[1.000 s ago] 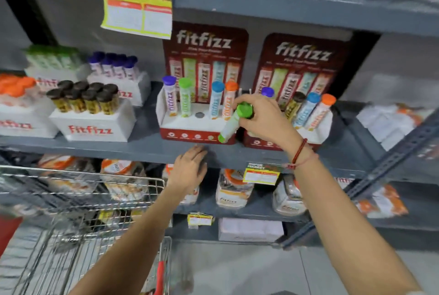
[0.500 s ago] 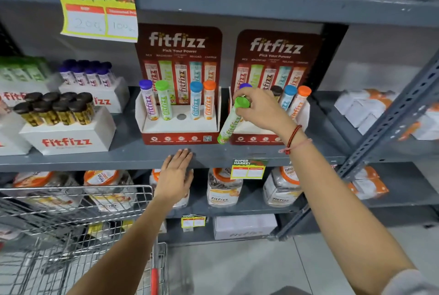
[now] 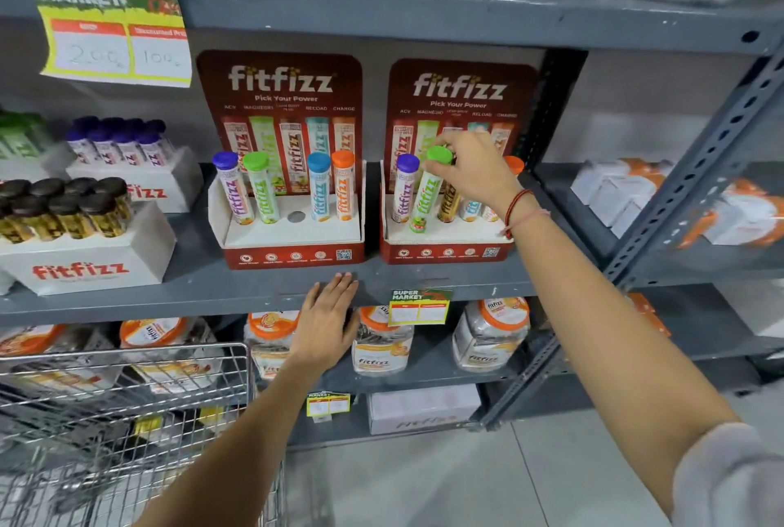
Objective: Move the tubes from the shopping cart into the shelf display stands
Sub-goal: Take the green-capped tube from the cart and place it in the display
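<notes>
Head view: green-capped tube [image 3: 425,195] leaned slightly, base at a hole in the white tray of the right display stand [image 3: 441,233], second slot from the left, just beside an upright purple-capped tube [image 3: 404,188]. Right hand [image 3: 475,172] pinched the green cap from above, fingers [image 3: 445,140] curled over the top, red thread bracelet [image 3: 518,204] at the wrist. Further right in the same stand: a dark tube, a blue tube and an orange-capped one, partly hidden behind the hand. Left display stand [image 3: 292,229] beside it carried purple, green, blue and orange tubes, with the middle hole [image 3: 296,216] unfilled. Left hand [image 3: 329,320] lay flat and released, fingers extended, against the front edge of the grey shelf [image 3: 212,293], grasping nothing. Far left on the shelf: white boxes [image 3: 91,263] of dark-capped and purple-capped tubes. Yellow price tag [image 3: 114,27] hung from the shelf above. Jars [image 3: 382,342] lined the lower shelf. Wire shopping cart [image 3: 127,399] stood near left; contents not discernible.
</notes>
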`<state>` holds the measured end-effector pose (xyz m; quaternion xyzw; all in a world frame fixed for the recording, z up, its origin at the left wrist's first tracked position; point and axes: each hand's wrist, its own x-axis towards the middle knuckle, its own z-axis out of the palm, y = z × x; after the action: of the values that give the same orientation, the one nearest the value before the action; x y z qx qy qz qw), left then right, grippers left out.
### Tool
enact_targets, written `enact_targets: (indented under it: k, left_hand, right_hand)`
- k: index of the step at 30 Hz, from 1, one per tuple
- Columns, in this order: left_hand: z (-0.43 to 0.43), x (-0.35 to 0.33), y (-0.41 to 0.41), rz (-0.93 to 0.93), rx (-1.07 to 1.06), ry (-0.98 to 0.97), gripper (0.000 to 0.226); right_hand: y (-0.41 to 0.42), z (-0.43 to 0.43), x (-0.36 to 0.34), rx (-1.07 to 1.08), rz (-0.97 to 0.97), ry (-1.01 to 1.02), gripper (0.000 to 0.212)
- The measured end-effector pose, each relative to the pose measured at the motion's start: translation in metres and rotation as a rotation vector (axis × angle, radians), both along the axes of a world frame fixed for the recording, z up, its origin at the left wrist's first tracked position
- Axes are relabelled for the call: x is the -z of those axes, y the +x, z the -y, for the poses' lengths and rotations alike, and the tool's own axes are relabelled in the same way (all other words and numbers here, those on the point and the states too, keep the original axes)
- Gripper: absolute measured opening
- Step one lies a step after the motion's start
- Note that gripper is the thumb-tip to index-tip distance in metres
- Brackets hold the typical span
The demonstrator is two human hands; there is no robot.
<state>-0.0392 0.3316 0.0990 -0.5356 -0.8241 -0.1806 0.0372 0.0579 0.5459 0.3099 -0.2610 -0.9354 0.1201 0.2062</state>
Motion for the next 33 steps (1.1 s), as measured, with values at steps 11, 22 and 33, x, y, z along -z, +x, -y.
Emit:
enact_targets:
  k: [11, 22, 33]
  left_hand:
    - [0.003, -0.001, -0.003, -0.009, 0.02, -0.035, 0.057]
    - [0.004, -0.002, -0.002, 0.011, 0.021, -0.037, 0.056]
    - [0.004, -0.002, -0.002, 0.027, 0.018, -0.051, 0.057]
  right_hand:
    - [-0.01, -0.017, -0.003, 0.034, 0.124, 0.069, 0.04]
    - [-0.013, -0.022, -0.005, 0.024, 0.163, 0.081, 0.04]
    - [-0.015, -0.021, 0.009, -0.03, 0.278, 0.039, 0.045]
